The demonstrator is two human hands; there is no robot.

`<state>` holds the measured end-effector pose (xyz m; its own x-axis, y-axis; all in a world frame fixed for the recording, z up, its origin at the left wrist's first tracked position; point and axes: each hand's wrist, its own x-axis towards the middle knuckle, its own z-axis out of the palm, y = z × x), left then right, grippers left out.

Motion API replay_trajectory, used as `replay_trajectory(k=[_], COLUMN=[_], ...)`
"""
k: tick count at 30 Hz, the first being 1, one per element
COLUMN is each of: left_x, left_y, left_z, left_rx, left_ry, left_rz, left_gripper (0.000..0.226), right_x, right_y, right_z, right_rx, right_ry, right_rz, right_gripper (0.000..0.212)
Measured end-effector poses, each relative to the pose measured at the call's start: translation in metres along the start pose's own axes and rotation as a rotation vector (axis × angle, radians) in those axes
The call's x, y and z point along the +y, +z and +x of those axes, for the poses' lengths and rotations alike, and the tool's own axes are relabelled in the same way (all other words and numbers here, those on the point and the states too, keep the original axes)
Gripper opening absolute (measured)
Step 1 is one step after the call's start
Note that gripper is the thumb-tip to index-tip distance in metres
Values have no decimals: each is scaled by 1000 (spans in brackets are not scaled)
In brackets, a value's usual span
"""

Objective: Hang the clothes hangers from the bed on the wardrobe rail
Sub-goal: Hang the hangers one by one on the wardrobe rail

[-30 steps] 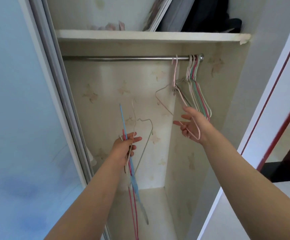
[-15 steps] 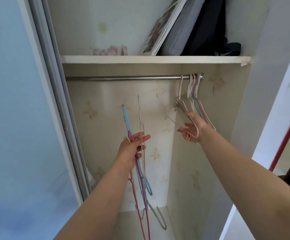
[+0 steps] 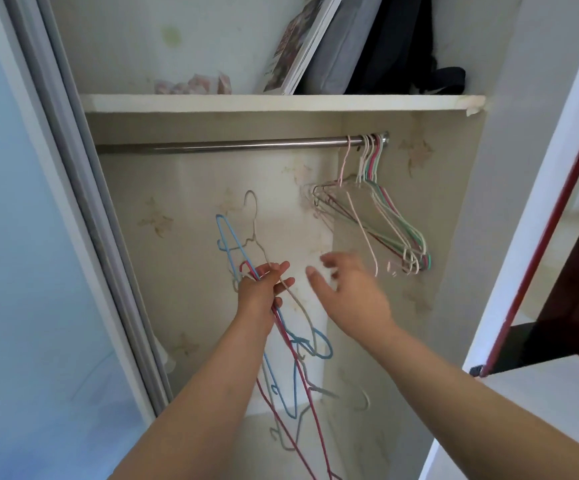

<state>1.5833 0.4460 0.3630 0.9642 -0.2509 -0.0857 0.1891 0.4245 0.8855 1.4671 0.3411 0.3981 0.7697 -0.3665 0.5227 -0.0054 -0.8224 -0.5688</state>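
Several wire hangers [image 3: 381,223] already dangle at the right end of the wardrobe rail [image 3: 229,146], bunched tight. Left hand [image 3: 262,289] grips a tangled bundle of hangers [image 3: 291,344] (blue, red and pale ones), most trailing down below the wrist. Right hand [image 3: 346,289] hovers just beside it, fingers spread and loose, holding nothing, a little blurred. Up top, the shelf [image 3: 211,102] carries a book [image 3: 295,46] and dark bags [image 3: 398,43].

The rail [image 3: 232,145] runs bare leftward — hung hangers [image 3: 378,216] crowd its right end, apparently against the wall.
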Motion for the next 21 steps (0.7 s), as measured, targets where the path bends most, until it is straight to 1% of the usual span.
replay_trajectory(k=[1, 2, 3, 4, 5, 7, 9, 12, 14, 18, 21], left_x=[1, 2, 4, 5, 6, 9, 11, 10, 9, 9, 11], left_y=[3, 5, 7, 8, 8, 9, 10, 12, 10, 4, 4], left_z=[0, 1, 1, 1, 2, 3, 3, 2, 3, 5, 8], left_rx=[7, 14, 17, 12, -1, -45, -83, -121, -151, -193, -139], left_ry=[8, 20, 33, 42, 47, 46, 30, 7, 6, 1, 10], left_rz=[-11, -15, -14, -17, -22, -27, -7, 71, 115, 200, 254], left_gripper=[15, 15, 15, 14, 13, 9, 11, 23, 28, 25, 22], right_x=[-4, -4, -2, 0, 3, 8, 11, 7, 6, 9, 11], right_y=[6, 13, 19, 22, 24, 27, 28, 25, 23, 18, 17], right_z=[-7, -14, -18, -19, -19, -18, -17, -12, -6, -1, -4], right_rx=[-306, -532, -635, -609, -519, -376, -341, -347, -368, -453, -546], right_ry=[69, 120, 142, 119, 101, 101, 138, 214, 302, 521, 605], right_rz=[-98, -188, -269, -322, -343, -298, -157, 101, 272, 573, 771], right_gripper=[61, 65, 60, 50, 42, 40, 39, 29, 24, 24, 22])
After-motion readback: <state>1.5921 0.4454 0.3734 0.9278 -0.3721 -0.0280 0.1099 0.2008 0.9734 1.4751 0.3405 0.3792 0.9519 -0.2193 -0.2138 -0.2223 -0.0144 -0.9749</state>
